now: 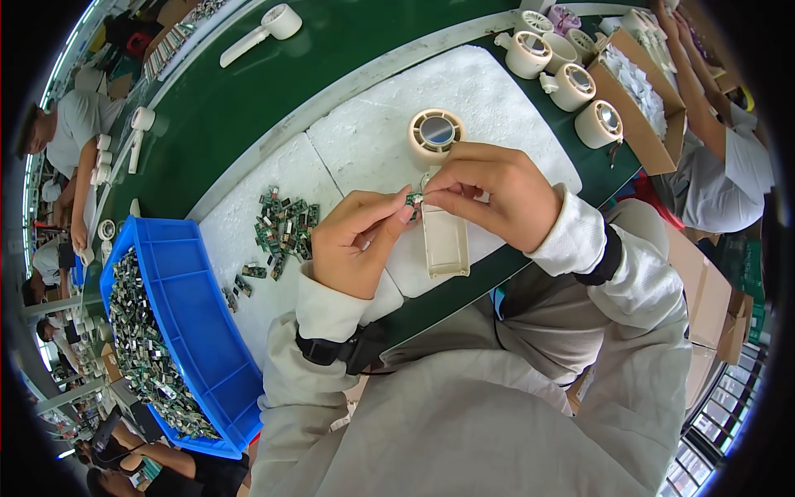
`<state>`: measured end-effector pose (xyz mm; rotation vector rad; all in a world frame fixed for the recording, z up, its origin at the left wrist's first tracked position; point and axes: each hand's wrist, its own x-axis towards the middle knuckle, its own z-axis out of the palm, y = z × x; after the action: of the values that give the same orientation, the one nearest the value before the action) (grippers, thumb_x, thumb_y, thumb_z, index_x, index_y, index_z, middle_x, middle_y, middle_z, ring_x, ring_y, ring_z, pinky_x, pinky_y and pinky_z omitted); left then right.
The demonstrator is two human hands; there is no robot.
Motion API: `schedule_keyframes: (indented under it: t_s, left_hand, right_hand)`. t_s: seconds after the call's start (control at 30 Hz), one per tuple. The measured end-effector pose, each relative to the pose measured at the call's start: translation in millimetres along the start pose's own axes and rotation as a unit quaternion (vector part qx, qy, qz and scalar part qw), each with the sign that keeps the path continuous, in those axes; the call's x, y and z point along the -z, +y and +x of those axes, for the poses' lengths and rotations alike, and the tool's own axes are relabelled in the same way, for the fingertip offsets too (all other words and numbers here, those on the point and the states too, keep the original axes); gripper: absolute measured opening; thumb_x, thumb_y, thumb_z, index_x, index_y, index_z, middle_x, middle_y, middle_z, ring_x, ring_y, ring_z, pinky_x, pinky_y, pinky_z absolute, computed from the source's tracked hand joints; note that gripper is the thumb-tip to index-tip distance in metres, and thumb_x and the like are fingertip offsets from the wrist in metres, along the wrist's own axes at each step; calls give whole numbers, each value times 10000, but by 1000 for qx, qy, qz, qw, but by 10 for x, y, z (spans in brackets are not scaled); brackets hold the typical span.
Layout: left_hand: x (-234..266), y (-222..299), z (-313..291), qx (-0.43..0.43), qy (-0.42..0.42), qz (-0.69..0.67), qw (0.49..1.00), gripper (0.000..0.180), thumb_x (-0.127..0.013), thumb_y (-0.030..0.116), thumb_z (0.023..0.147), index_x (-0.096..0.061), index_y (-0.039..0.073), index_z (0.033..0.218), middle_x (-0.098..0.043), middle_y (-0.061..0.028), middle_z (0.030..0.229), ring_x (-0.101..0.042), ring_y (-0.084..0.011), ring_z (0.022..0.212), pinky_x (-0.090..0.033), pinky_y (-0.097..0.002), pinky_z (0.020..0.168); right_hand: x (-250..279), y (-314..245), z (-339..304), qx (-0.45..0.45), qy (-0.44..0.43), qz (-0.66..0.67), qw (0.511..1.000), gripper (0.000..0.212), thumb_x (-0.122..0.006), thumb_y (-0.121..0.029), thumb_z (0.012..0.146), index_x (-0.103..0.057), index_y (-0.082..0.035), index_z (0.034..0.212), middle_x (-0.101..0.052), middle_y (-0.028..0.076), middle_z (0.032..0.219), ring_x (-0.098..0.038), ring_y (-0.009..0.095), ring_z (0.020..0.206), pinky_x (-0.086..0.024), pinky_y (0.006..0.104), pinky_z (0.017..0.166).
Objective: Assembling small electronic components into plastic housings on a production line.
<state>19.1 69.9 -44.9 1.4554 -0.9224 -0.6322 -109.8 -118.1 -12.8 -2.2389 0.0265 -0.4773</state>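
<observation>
A small green circuit board (411, 200) is pinched between the thumb and forefinger of my left hand (354, 240). My right hand (495, 197) is closed in a pinch right beside the board; what lies between its fingertips is too small to make out. Just below both hands lies a cream plastic housing with an open, hollow handle (447, 240) and a round head (436, 135) with a dark disc in its centre. The stretch between handle and head is partly hidden by my right hand. A heap of small circuit boards (286, 224) sits left of my left hand.
White foam sheets (373, 99) lie under the work. A blue bin (203, 306) full of circuit boards stands at left. Several cream round housings (571, 87) and a cardboard box (638, 91) are at upper right. Other people sit along the green conveyor belt (331, 41).
</observation>
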Motion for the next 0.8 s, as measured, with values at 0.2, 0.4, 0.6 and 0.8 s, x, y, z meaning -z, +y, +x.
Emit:
schedule_keyframes:
  t_s: [0.2,0.4,0.6,0.8]
  left_hand:
    - [-17,3,56,-1,-2,-73,997,270,-674,-5,932,-697,4,1201,-680,-101,1040,-678,-126,882,-547,-251,734]
    - [-139,226,-43,-113,54,206,971,322,-691,-40,879,-703,31,1193,-668,-114,1042,-695,-181,796,-554,-285,681]
    - [-363,233,-91,-152,136,282,937,318,-680,-72,855,-710,5,1162,-659,-142,964,-706,-222,808,-545,-286,701]
    - [-186,232,-10,-126,102,292,943,285,-685,-24,866,-708,23,1146,-664,-131,980,-684,-296,814,-546,-337,718]
  right_hand:
    - [62,56,47,41,-25,-9,999,110,-734,-53,862,-698,10,944,-610,77,805,-587,200,692,-470,304,575]
    - [-117,-310,-71,-129,46,52,989,126,-739,-26,842,-699,16,953,-589,56,738,-528,137,612,-430,268,559]
    - [-257,-401,-81,-188,119,102,970,140,-735,-8,829,-695,28,958,-583,49,717,-509,111,593,-426,256,563]
    - [-160,-211,57,-133,21,3,991,219,-758,-61,828,-689,17,1021,-617,82,810,-567,152,642,-486,280,616]
